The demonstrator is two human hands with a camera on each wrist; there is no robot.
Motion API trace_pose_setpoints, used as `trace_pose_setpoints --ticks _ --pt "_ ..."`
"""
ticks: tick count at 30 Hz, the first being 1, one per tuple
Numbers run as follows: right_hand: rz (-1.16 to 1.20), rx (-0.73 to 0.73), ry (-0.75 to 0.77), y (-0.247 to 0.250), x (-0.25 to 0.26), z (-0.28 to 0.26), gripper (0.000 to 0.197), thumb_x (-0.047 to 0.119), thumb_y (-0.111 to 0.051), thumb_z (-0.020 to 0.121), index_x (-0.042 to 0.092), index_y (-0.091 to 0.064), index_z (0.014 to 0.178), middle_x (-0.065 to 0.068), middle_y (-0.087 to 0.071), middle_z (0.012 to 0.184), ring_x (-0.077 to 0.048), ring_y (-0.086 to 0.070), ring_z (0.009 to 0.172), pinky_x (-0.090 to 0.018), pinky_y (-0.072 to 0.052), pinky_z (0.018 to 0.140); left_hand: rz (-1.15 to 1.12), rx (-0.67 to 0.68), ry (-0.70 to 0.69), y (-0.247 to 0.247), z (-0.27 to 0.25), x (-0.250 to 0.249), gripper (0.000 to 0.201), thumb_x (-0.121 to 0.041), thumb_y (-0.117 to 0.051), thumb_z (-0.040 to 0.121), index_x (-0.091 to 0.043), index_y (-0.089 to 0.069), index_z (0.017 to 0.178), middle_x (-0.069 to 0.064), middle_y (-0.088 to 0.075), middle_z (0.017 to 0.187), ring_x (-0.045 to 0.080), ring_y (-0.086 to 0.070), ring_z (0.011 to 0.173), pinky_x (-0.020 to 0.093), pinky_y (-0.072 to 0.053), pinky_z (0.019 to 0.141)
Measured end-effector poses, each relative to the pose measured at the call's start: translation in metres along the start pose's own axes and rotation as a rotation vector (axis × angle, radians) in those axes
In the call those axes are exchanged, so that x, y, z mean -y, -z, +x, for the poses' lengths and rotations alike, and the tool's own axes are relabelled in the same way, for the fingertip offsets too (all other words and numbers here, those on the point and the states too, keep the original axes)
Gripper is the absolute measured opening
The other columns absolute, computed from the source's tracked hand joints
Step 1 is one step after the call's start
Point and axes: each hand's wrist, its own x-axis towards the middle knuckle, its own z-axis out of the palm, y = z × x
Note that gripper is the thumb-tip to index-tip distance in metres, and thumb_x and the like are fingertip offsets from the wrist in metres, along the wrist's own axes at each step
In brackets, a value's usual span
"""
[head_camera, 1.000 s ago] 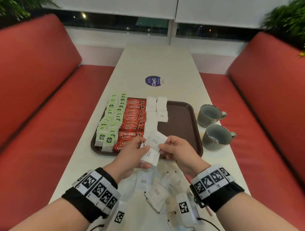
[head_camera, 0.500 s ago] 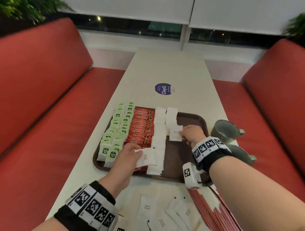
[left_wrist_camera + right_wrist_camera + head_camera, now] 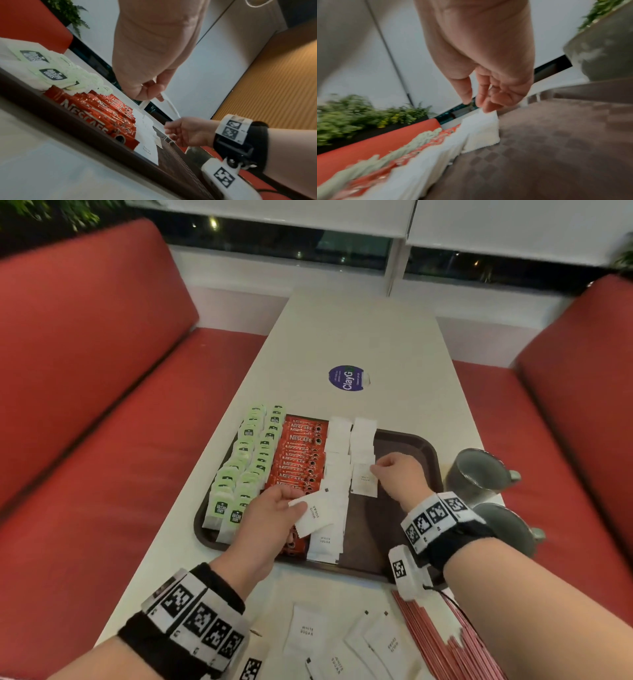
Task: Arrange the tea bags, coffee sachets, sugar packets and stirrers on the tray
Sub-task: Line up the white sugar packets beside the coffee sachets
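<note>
My left hand (image 3: 270,510) pinching one sugar packet (image 3: 313,513); my right hand (image 3: 399,474), at its 2 o'clock, fingertips on another packet (image 3: 363,479) on the tray (image 3: 404,446).

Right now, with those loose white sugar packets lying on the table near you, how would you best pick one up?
Take the flat sugar packet by one short edge, coming from above with thumb and fingertip. It lies flat and thin on the table, with its near edge free, so a pinch there lifts it, probably without disturbing the overlapping packets or the stirrers beside them.
</note>
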Motion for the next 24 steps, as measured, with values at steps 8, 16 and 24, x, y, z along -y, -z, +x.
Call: trace_pose_setpoints --ticks 8,16,24 --pt "-0.317 0.355 0.597 0.007 0.035 -0.089 0.009 0.022 -0.066 0.086 0.017 -0.071 0.092 0.009 -0.063 0.086 -0.010 -0.056 0.084 -0.025 -0.045 0.078 0.497 0.034 -0.329 -0.012 -0.006 -0.007 0.026 -0.017 -0.064 0.086 -0.038 -0.059 0.073 -0.002 -0.063 0.077 0.013 -0.055 0.070 0.030 -0.047 0.069" --pt "0.074 0.189 0.194 0.016 0.007 -0.071 0.024 0.012 -0.069 0.082 0.022 -0.057 0.064 0.008 -0.057 0.064 -0.005 -0.049 0.059 -0.020 -0.039 0.060 0.494 0.008 -0.432 -0.009 -0.016 -0.008 0.015 -0.019 -0.066 0.086 -0.030 -0.060 0.095 -0.021 -0.056 0.086 -0.004 -0.052 0.081 0.010 -0.039 0.067" --pt "0.298 0.196 -0.412 0.005 -0.021 -0.005 0.011 0.004 -0.056 0.090 0.008 -0.056 0.080 -0.007 -0.056 0.067 -0.014 -0.049 0.057 -0.023 -0.038 0.050 0.504 0.057 -0.328 0.016 -0.023 0.017 0.015 -0.018 -0.068 0.084 -0.031 -0.062 0.081 -0.014 -0.060 0.080 0.001 -0.054 0.079 0.011 -0.038 0.065"
